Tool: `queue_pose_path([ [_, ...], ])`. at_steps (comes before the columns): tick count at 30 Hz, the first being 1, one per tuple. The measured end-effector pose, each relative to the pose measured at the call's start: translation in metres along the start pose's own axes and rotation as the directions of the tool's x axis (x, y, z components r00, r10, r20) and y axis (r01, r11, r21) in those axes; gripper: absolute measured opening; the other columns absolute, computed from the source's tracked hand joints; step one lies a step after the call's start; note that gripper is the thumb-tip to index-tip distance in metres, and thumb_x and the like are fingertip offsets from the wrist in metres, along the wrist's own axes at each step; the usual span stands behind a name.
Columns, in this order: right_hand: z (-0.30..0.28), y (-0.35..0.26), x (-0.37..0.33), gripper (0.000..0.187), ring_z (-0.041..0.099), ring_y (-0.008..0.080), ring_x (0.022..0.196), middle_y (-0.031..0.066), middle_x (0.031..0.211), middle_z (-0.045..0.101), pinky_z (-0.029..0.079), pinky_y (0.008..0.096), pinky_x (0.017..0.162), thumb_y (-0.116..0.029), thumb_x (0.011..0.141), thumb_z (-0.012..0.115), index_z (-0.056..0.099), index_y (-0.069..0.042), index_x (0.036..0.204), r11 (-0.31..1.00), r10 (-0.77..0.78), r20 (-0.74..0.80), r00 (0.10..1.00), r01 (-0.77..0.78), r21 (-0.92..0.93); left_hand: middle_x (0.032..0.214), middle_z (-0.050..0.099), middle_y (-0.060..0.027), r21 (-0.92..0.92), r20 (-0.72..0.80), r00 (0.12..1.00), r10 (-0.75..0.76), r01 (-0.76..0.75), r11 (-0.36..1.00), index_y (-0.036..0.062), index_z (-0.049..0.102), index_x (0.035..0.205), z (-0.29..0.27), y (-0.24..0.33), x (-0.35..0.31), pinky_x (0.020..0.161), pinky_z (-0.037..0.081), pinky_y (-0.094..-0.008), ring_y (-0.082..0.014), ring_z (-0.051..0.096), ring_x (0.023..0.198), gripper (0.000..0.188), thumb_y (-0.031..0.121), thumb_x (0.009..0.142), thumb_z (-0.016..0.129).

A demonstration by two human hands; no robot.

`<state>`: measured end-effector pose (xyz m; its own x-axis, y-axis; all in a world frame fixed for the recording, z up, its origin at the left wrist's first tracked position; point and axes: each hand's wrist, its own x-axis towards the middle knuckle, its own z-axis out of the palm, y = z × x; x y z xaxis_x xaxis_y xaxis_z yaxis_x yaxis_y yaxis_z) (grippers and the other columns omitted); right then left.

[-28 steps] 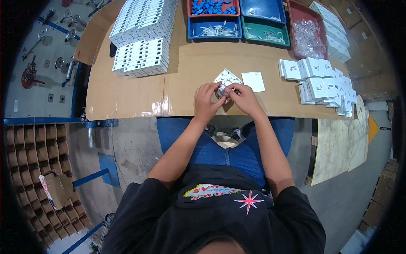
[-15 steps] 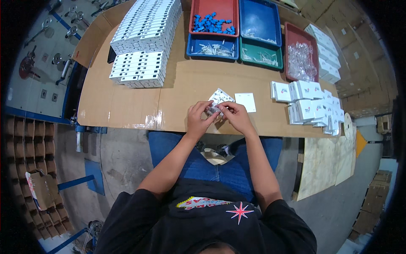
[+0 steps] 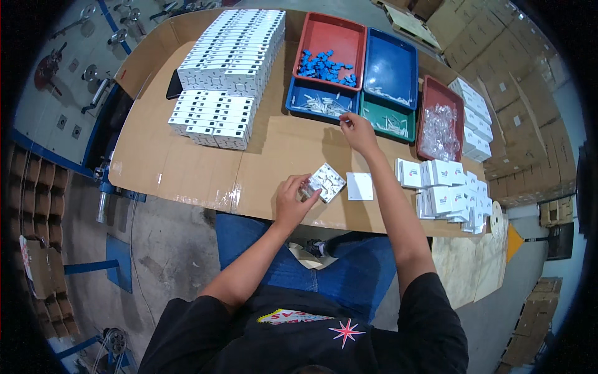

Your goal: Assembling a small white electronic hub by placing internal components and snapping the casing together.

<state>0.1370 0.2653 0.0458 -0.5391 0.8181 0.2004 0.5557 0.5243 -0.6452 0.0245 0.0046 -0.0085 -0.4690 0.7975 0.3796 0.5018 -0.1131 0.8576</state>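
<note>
My left hand (image 3: 291,201) grips the near left edge of a white square piece (image 3: 329,182) with grey printed shapes on its top. Something clear and shiny shows between the fingers and this piece. A plain white square card (image 3: 360,186) lies just to its right. My right hand (image 3: 360,133) is stretched forward with thumb and fingertips pinched together at the front edge of a small blue tray (image 3: 298,111) of thin white plastic parts. Whatever the pinch holds is too small to make out.
Tall stacks of white boxes (image 3: 215,112) stand at the left. Behind are a red tray (image 3: 336,37) of blue pieces, a larger blue tray (image 3: 391,62), a green tray (image 3: 410,138) of white parts and a red tray (image 3: 461,93) of clear plastic. Small white boxes (image 3: 442,198) pile up at right.
My right hand has left the square piece and reached forward to the blue tray's edge. My left hand stays on the piece, whose top is now more exposed. The whole view has shifted.
</note>
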Motion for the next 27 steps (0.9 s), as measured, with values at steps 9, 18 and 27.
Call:
queue_pose_path([
  [9, 0.017, 0.047, 0.09, 0.037, 0.062, 0.0364, 0.121, 0.0133, 0.135, 0.064, 0.052, 0.0458, 0.101, -0.004, 0.092, 0.054, 0.068, -0.006, 0.126, 0.892, -0.173, 0.036, 0.984, 0.172, -0.417, 0.101, 0.068, -0.0044, 0.085, 0.011, 1.0, 0.026, -0.027, 0.996, 0.0093, 0.071, 0.114, 0.001, 0.007, -0.001, 0.082, 0.049, -0.0378, -0.0246, 0.065, 0.09, 0.043, 0.028, 0.078, 0.085],
  [18, 0.04, 0.072, 0.096, 0.017, 0.064, 0.0402, 0.108, 0.0194, 0.111, 0.066, 0.054, 0.0483, 0.092, -0.002, 0.089, 0.056, 0.071, 0.0, 0.096, 0.872, -0.228, -0.002, 0.974, 0.203, -0.445, 0.1, 0.068, -0.0038, 0.103, 0.014, 0.999, 0.032, -0.033, 0.994, 0.0096, 0.071, 0.113, 0.001, 0.006, 0.002, 0.082, 0.049, -0.0372, -0.0229, 0.066, 0.089, 0.043, 0.029, 0.078, 0.086],
  [27, 0.036, 0.058, 0.095, 0.014, 0.065, 0.0409, 0.098, 0.0208, 0.101, 0.065, 0.053, 0.0492, 0.084, 0.0, 0.09, 0.056, 0.07, 0.002, 0.09, 0.888, -0.296, -0.156, 0.942, 0.212, -0.408, 0.1, 0.067, -0.003, 0.106, 0.014, 0.999, 0.043, -0.044, 0.993, 0.0103, 0.07, 0.114, 0.003, 0.006, 0.002, 0.081, 0.048, -0.0378, -0.0235, 0.065, 0.089, 0.044, 0.031, 0.079, 0.086],
])
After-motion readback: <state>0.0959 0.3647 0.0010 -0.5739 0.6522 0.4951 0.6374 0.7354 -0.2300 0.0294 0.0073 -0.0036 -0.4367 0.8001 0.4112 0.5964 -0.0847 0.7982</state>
